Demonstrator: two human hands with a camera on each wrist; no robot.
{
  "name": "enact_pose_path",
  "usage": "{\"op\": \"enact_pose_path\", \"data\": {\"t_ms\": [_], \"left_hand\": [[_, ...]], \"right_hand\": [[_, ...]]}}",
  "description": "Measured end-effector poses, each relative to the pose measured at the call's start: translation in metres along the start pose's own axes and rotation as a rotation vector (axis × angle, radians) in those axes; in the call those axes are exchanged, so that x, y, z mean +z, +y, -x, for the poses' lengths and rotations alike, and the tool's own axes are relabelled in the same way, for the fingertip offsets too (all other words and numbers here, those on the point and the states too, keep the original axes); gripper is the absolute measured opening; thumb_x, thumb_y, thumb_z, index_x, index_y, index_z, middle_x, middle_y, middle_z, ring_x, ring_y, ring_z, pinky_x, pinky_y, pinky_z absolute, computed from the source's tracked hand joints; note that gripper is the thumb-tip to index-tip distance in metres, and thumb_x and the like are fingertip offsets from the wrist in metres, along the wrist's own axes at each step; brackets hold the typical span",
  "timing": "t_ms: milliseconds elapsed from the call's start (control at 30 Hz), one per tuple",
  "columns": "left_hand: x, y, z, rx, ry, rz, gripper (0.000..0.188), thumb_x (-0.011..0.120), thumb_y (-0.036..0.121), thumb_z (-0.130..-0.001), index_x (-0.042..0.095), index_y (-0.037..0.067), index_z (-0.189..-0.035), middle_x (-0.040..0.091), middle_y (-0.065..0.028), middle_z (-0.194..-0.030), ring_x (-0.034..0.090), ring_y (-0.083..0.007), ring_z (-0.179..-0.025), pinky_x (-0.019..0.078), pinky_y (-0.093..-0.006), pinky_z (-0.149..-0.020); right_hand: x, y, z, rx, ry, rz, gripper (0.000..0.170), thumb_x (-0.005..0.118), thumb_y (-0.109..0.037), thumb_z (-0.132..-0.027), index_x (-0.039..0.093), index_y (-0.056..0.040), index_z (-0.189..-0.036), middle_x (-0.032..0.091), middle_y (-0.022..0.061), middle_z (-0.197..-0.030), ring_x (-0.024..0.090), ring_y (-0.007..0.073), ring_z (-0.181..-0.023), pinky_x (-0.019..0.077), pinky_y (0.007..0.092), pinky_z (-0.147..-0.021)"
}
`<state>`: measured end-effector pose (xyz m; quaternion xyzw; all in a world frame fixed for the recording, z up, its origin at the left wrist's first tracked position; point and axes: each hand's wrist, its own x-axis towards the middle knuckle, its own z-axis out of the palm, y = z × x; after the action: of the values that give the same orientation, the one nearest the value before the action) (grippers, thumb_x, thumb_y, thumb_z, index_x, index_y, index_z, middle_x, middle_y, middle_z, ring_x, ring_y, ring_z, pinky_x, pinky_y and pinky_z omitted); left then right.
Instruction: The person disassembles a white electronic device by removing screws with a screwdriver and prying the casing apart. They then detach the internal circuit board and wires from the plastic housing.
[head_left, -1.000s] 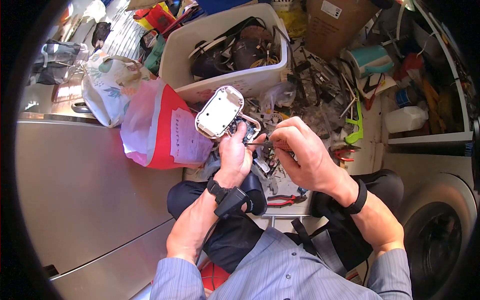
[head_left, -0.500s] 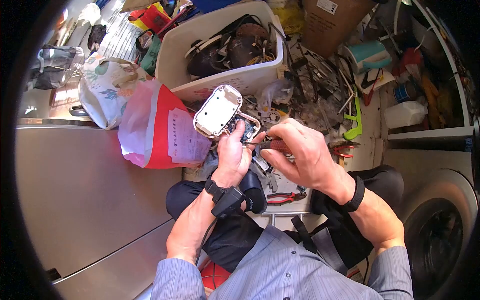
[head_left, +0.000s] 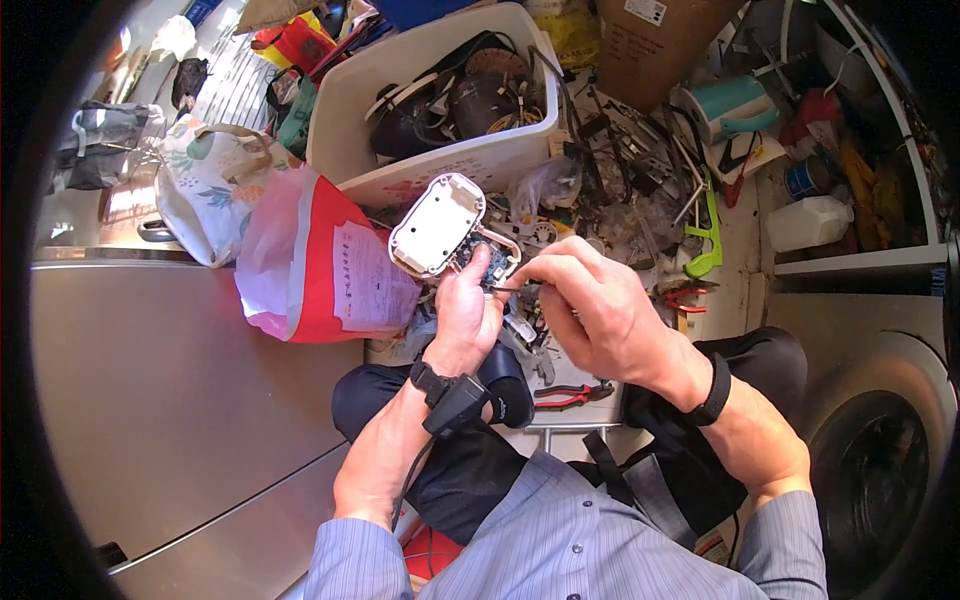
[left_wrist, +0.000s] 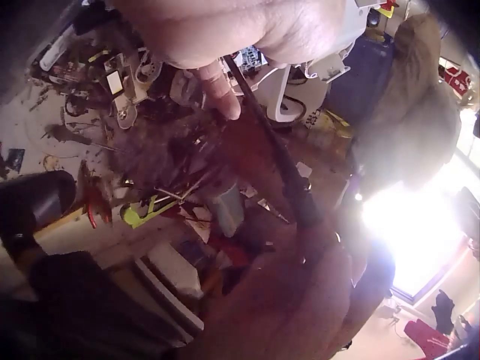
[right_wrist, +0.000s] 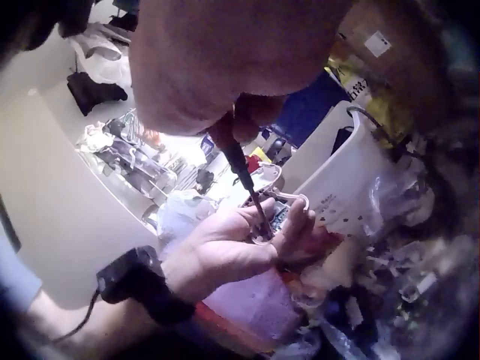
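A white plastic housing (head_left: pixel 440 225) with a rounded outline lies tilted above the left hand (head_left: pixel 468 312), which grips its lower part, thumb over a small circuit board (head_left: pixel 487 266). From the right, the right hand (head_left: pixel 615 315) holds a screwdriver, its thin dark shaft (head_left: pixel 512 290) reaching the board's lower edge. In the right wrist view the screwdriver (right_wrist: pixel 238 163) points down at the board (right_wrist: pixel 279 216) in the left hand (right_wrist: pixel 225 251). The left wrist view shows the dark shaft (left_wrist: pixel 266 131) running from the right hand (left_wrist: pixel 292 300) towards the housing.
A white bin (head_left: pixel 440 165) of cables and dark parts stands beyond the hands. Left of it are a red and pink bag (head_left: pixel 325 265) and a patterned bag (head_left: pixel 205 185). Scattered scraps, pliers (head_left: pixel 572 397) and a green tool (head_left: pixel 710 235) lie on the floor; a washing machine (head_left: pixel 880 390) is at right.
The right hand has turned and shifted slightly around the screwdriver, hiding the reddish handle that showed earlier in the head view. The left hand and housing have stayed nearly in place.
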<state>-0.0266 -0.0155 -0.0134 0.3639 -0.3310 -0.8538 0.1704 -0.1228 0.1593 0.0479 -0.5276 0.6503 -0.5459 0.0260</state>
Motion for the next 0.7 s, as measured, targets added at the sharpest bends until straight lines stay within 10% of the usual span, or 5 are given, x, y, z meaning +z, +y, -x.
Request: {"op": "enact_pose_path", "data": {"t_ms": [700], "left_hand": [[-0.004,-0.001,0.001,-0.006,-0.020,-0.002,0.013,0.059,0.014,-0.108,0.065,0.009,-0.119,0.071,-0.0056,-0.109,0.070,-0.0208,-0.097,0.0605,-0.0406,-0.080]], "right_hand": [[0.001,-0.001,-0.005,0.002,0.090,-0.077,0.023,0.070,-0.001,-0.084,0.061,-0.0012,-0.105,0.062,0.0164,-0.093,0.066,0.0378,-0.078,0.0544,0.0445,-0.069]]}}
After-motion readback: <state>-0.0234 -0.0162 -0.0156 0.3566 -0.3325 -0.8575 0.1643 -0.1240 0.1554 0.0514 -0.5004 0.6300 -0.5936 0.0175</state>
